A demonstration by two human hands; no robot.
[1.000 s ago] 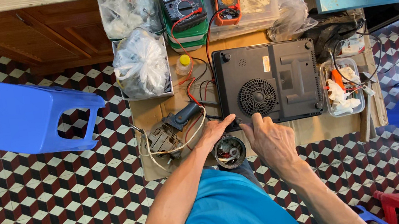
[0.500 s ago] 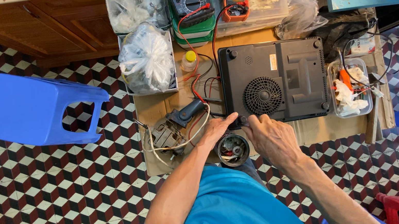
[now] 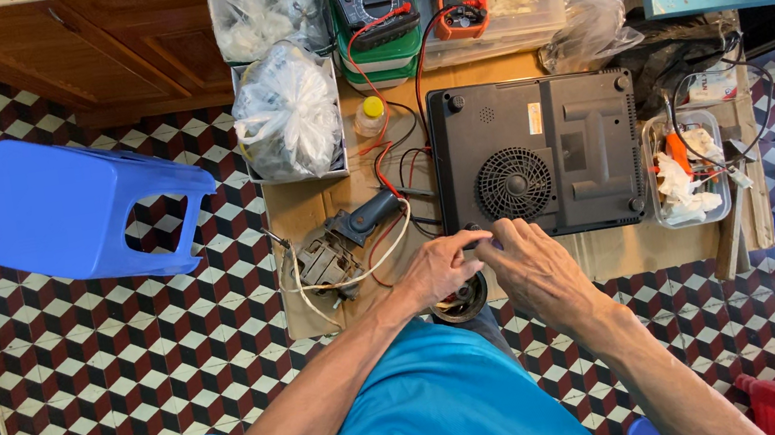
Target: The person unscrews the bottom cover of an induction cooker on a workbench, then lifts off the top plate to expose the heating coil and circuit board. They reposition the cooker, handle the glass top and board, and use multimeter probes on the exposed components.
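Your left hand [image 3: 437, 269] and right hand [image 3: 534, 270] are meeting at the near-left corner of the upturned black plastic cooktop [image 3: 540, 154] lying on the brown tabletop [image 3: 320, 207]. Fingers are curled narrow at its edge; what they are pinching is hidden. A small round dark cup [image 3: 465, 299] is sitting beneath them.
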